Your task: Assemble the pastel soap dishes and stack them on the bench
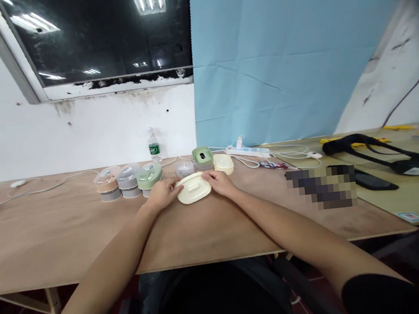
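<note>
A cream plastic lid-like piece (194, 189), rounded and oblong with a raised middle, is held above the table between both hands. My left hand (163, 192) pinches its left end, and my right hand (217, 181) grips the upper right edge. Just behind it sit a clear plastic piece (184, 168) and a green box (202, 156) with a dark opening on top. A stack of cream pieces (223, 162) lies beside the right hand. To the left stand three lidded boxes: an orange one (107, 180), a grey one (128, 176) and a green-topped one (149, 175).
The wooden table (72, 241) runs along the wall. A water bottle (153, 145) stands at the back. A power strip (248, 152) with white cables lies right of centre. Further right are a black frame-like object (381, 154) and a blurred-out dark item (321, 188).
</note>
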Tool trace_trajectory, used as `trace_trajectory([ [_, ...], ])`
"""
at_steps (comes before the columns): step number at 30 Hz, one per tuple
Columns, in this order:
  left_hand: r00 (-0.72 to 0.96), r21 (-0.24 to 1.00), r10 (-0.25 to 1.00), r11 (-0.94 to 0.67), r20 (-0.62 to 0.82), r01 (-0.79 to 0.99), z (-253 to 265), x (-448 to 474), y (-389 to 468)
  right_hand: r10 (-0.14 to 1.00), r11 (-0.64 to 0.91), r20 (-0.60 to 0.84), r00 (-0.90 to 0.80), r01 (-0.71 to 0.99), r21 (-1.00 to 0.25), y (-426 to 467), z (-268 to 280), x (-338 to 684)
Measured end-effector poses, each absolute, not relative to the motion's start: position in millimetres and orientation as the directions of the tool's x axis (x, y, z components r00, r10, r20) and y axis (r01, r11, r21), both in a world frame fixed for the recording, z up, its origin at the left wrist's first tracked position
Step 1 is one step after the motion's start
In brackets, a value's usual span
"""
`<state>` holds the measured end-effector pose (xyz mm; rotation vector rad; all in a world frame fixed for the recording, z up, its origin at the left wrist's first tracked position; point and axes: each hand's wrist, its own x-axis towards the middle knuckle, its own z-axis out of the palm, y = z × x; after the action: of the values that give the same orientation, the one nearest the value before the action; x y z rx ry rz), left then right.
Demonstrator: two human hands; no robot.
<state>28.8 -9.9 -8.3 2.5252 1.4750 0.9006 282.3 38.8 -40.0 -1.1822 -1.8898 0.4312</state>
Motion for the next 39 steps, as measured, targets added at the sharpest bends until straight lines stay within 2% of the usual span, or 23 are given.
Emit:
trace_trajectory([
  [7, 0.424, 0.337, 0.850, -0.517, 0.314, 0.787, -18, 27, -3, 0.862, 0.455, 0.486, -0.143, 0.642, -0.617, 47, -41, 292],
  [13, 0.462, 0.330, 0.831, -0.550, 0.311, 0.767, -21, 27, -1, 0.810, 0.424, 0.586, -0.028, 0.718, -0.552, 59, -33, 303],
  [22, 0.440, 0.364, 0.850, -0.523, 0.290, 0.771, -22, 29, -2, 0.810, 0.397, 0.575, -0.116, 0.830, -0.391, 80, -45, 300],
  [31, 0.480, 0.370, 0.838, -0.546, 0.260, 0.752, -21, 30, -3, 0.837, 0.371, 0.543, -0.058, 0.791, -0.487, 83, -42, 306],
  [39, 0.493, 0.373, 0.837, -0.548, 0.240, 0.749, -23, 28, 0, 0.834, 0.423, 0.530, -0.156, 0.798, -0.430, 84, -43, 304],
])
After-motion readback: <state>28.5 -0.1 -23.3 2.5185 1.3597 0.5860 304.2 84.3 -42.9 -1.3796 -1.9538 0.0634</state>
